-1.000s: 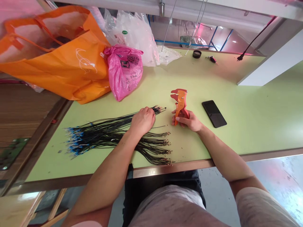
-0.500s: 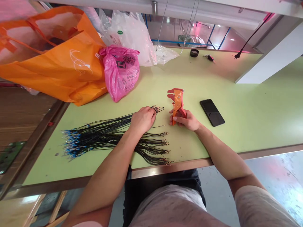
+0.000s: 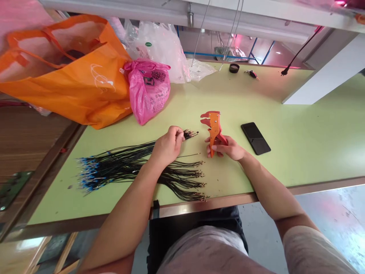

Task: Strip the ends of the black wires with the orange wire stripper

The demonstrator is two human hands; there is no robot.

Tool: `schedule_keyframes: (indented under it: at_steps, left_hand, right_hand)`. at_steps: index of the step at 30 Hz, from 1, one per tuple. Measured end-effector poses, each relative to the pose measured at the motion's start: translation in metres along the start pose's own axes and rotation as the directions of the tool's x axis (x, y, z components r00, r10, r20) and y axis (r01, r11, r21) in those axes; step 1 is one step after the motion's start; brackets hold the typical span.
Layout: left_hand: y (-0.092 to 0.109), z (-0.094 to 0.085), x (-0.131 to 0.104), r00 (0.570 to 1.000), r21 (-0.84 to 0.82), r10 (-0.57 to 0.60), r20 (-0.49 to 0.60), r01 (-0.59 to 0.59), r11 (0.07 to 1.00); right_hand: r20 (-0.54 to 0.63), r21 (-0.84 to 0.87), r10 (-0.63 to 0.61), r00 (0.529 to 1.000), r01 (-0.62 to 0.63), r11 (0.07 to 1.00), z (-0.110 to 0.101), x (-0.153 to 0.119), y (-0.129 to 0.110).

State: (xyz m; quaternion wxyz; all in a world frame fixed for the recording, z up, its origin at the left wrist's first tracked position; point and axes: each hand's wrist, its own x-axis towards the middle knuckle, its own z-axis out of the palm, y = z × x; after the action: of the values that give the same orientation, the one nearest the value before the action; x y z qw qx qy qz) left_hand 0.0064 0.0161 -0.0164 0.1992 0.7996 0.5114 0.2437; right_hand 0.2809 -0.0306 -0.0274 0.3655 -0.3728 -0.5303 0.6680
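A spread of thin black wires (image 3: 128,165) with blue ends at the left lies across the green table (image 3: 299,144). My left hand (image 3: 167,146) rests on the wires near their right tips, its fingers pinching a few of them. My right hand (image 3: 228,147) grips the handles of an orange wire stripper (image 3: 213,127), which stands upright on the table with its jaws pointing away from me. A short gap separates the wire tips from the stripper.
A black phone (image 3: 256,137) lies right of the stripper. An orange tote bag (image 3: 71,80), a pink plastic bag (image 3: 149,89) and clear bags (image 3: 162,45) sit at the back left. A small black ring (image 3: 234,68) and keys (image 3: 252,74) lie far back.
My left hand has lifted slightly and its fingers have closed on wires near the tips. My right hand keeps its hold on the stripper. The view shifted a little.
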Motion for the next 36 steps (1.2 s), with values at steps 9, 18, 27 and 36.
schedule_keyframes:
  at_steps: [9, 18, 27, 36]
  left_hand:
    - [-0.007, 0.005, -0.003, 0.995, -0.525, -0.041, -0.094, -0.014, 0.851]
    - [-0.001, 0.003, -0.006, 0.996, -0.548, -0.037, -0.081, -0.014, 0.836]
    - [0.004, -0.003, -0.005, 0.993, -0.572, -0.074, -0.091, 0.008, 0.82]
    - [0.001, 0.0, -0.006, 0.995, -0.565, -0.067, -0.08, 0.01, 0.825]
  right_hand:
    - [0.186, 0.032, 0.097, 0.978, -0.104, 0.994, 0.006, -0.001, 0.0]
    - [0.244, -0.001, 0.106, 0.964, -0.108, 0.994, 0.014, -0.002, -0.001]
    - [0.303, 0.039, 0.085, 0.949, -0.101, 0.994, 0.021, -0.002, 0.0]
    - [0.323, 0.047, 0.074, 0.944, -0.094, 0.994, 0.018, -0.002, 0.001]
